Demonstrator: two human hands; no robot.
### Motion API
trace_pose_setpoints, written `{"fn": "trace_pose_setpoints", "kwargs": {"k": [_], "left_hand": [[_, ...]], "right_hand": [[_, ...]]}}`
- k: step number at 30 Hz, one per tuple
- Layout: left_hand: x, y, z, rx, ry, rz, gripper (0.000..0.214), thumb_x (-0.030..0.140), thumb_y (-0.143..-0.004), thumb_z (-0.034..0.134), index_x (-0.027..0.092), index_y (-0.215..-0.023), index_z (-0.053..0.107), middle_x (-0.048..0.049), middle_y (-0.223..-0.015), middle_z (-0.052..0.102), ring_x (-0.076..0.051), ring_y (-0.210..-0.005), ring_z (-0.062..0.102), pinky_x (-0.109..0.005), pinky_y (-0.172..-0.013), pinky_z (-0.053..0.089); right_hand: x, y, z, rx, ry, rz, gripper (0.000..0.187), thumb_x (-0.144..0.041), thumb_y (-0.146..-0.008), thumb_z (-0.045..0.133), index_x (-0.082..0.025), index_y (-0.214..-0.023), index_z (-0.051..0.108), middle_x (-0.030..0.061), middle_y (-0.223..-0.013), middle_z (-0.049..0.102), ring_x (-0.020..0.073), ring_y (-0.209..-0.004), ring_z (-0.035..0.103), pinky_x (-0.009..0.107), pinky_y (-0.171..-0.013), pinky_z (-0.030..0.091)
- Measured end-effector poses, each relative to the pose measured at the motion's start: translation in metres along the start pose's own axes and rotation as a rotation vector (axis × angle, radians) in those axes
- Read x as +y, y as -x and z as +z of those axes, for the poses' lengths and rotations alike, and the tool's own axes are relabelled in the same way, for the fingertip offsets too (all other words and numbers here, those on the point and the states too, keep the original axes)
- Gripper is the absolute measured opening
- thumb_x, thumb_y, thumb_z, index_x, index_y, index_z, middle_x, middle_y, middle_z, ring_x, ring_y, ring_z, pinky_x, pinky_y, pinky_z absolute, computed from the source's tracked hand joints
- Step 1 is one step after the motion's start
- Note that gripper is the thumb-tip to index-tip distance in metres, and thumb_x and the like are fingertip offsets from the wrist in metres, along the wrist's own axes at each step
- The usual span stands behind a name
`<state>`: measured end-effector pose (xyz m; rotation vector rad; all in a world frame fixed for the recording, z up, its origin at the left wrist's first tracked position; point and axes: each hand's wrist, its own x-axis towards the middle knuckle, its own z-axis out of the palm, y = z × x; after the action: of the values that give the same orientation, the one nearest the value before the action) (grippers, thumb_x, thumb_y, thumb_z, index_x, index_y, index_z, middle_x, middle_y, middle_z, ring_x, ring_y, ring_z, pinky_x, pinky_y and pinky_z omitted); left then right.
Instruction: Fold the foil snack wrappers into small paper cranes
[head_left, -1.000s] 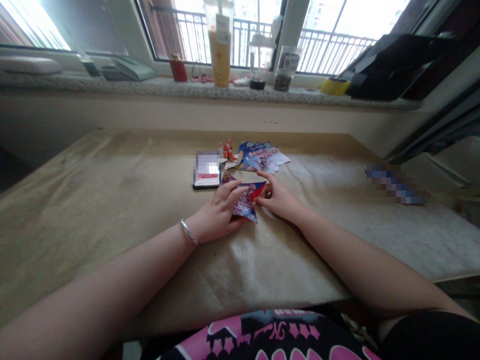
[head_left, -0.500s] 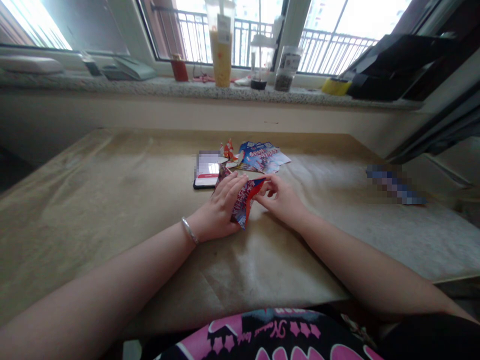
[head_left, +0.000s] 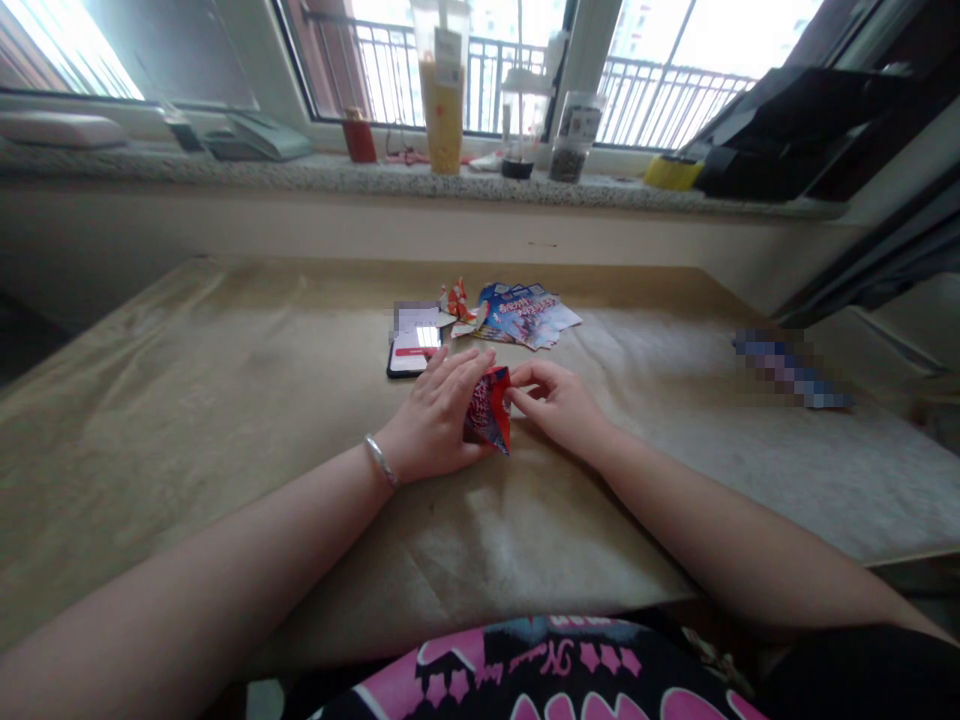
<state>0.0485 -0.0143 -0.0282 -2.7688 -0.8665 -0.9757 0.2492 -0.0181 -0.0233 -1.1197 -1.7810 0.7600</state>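
A red and blue printed paper lies folded on the brown paper-covered table between my hands. My left hand, with a silver bracelet at the wrist, presses flat on the paper's left side, fingers stretched out. My right hand pinches the paper's upper right edge with curled fingers. A phone with a lit screen lies just beyond my left fingertips.
Behind the phone lie a small red folded paper figure and a stack of printed sheets. A blurred blue object rests at the right. The windowsill holds a yellow bottle, jars and a red cup.
The paper has been folded over from a wide flat shape into a narrower one. Both hands have closed in on it; my right hand moved left a little.
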Motion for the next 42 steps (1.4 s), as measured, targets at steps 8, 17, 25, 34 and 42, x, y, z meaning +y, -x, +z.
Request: {"fn": "trace_pose_setpoints", "kwargs": {"k": [8, 17, 25, 34, 42], "left_hand": [[0.003, -0.005, -0.006, -0.047, -0.051, -0.07, 0.093, 0.037, -0.07, 0.067, 0.013, -0.145, 0.017, -0.0159, -0.123, 0.055, -0.031, -0.115, 0.052, -0.054, -0.109, 0.026], [0.0, -0.003, -0.006, 0.043, 0.03, -0.114, 0.096, 0.037, -0.072, 0.071, 0.018, -0.147, 0.014, -0.0143, -0.115, 0.059, -0.029, -0.102, 0.058, -0.044, -0.087, 0.047], [-0.005, -0.002, -0.004, 0.095, 0.158, -0.174, 0.091, 0.029, -0.074, 0.072, 0.023, -0.146, 0.017, -0.0107, -0.117, 0.059, -0.025, -0.105, 0.057, -0.041, -0.091, 0.047], [-0.006, -0.002, -0.005, 0.1, 0.174, -0.109, 0.063, 0.034, -0.081, 0.065, 0.021, -0.136, 0.039, -0.0113, -0.117, 0.059, -0.024, -0.104, 0.056, -0.039, -0.089, 0.047], [-0.003, -0.006, -0.009, 0.159, 0.189, -0.093, 0.029, 0.031, -0.082, 0.064, 0.02, -0.109, 0.058, -0.0073, -0.105, 0.063, -0.02, -0.097, 0.058, -0.037, -0.087, 0.047]], "right_hand": [[0.005, 0.002, -0.001, 0.004, -0.01, 0.102, 0.014, -0.032, -0.077, 0.061, -0.019, -0.082, 0.063, 0.0002, -0.069, 0.067, 0.0108, -0.055, 0.058, 0.025, -0.055, 0.049], [0.004, -0.001, -0.002, 0.056, -0.171, 0.129, 0.017, -0.035, -0.076, 0.063, -0.019, -0.083, 0.065, 0.0017, -0.071, 0.068, 0.0127, -0.061, 0.062, 0.027, -0.059, 0.051], [0.003, 0.0, -0.002, -0.036, -0.199, -0.01, 0.027, -0.034, -0.076, 0.066, -0.02, -0.099, 0.065, 0.0044, -0.094, 0.07, 0.0145, -0.077, 0.065, 0.03, -0.072, 0.054], [0.005, 0.0, -0.001, -0.039, -0.088, -0.03, 0.024, -0.03, -0.076, 0.066, -0.021, -0.097, 0.068, 0.0041, -0.097, 0.071, 0.0155, -0.084, 0.065, 0.026, -0.067, 0.053], [-0.004, 0.003, -0.003, 0.023, -0.022, -0.131, 0.016, -0.029, -0.078, 0.064, -0.023, -0.09, 0.07, 0.0035, -0.092, 0.071, 0.0156, -0.084, 0.065, 0.026, -0.065, 0.052]]}}
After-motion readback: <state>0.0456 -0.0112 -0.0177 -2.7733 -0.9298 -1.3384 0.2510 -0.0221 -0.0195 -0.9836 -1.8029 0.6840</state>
